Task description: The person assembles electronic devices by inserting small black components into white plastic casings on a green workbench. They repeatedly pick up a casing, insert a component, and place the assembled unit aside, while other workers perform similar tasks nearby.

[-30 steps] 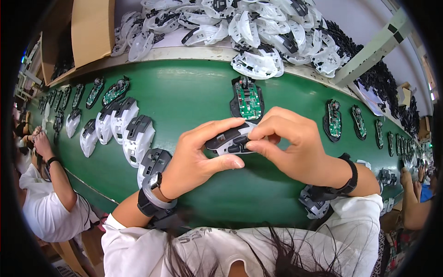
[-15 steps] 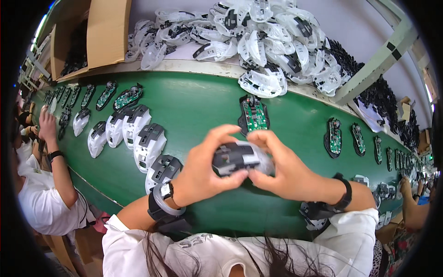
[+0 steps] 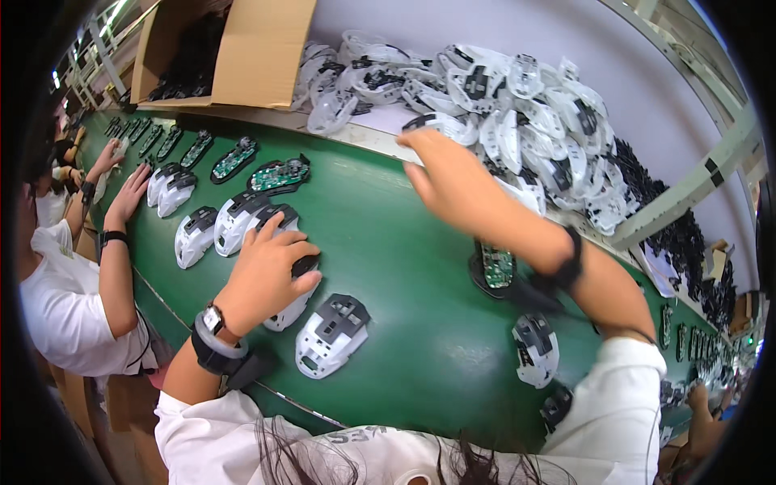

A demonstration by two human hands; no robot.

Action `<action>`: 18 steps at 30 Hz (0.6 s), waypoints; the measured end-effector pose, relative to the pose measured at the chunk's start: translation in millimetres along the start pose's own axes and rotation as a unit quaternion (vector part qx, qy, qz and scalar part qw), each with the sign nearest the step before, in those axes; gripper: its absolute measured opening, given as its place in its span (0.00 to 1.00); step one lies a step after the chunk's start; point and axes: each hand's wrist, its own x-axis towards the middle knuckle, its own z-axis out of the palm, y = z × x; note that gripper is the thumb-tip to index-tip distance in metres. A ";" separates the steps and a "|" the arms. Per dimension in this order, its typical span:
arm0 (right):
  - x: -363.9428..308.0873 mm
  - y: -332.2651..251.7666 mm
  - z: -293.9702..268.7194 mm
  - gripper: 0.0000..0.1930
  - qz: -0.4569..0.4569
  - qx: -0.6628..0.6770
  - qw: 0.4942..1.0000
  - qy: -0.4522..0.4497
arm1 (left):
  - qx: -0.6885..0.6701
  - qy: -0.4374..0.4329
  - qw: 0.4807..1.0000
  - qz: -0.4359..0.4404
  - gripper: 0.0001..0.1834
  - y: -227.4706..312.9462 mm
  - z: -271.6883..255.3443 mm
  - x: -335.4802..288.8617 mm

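Observation:
My left hand (image 3: 271,267) is curled over a grey-and-white computer mouse shell (image 3: 293,310) in the row on the green bench, thumb and fingers at its dark top. Much of that shell is hidden under the hand. Nearer to me lies another mouse shell (image 3: 332,335), grey end away from me. Stretched out ahead, my right hand (image 3: 444,174) is at the pile of translucent white shells (image 3: 517,105), fingers apart, with nothing visible in it. A green circuit board in a black base (image 3: 495,267) lies beneath my right forearm.
Several circuit boards in black bases (image 3: 279,174) line the bench's far left. One mouse shell (image 3: 536,349) sits right of the middle. An open cardboard box (image 3: 259,52) stands on the shelf, whose metal post (image 3: 687,190) slants at right. Another person's hand (image 3: 129,194) works at left.
My hands have parted from the mouse they held together. The left has gone to the row of shells, the right forward to the pile. The view has shifted.

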 end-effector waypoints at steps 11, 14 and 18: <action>113.6 129.0 172.3 0.10 0.167 -0.053 0.982 -0.068 | -0.101 0.110 0.987 0.051 0.38 25.6 -8.4 -55.6; 94.1 95.7 139.3 0.07 0.138 -0.099 0.974 -0.147 | -0.172 -0.028 0.982 0.078 0.37 52.3 23.6 -78.0; 38.0 40.4 75.1 0.10 -0.001 -0.087 0.995 -0.039 | -0.240 0.045 0.968 0.064 0.34 44.3 33.9 -68.1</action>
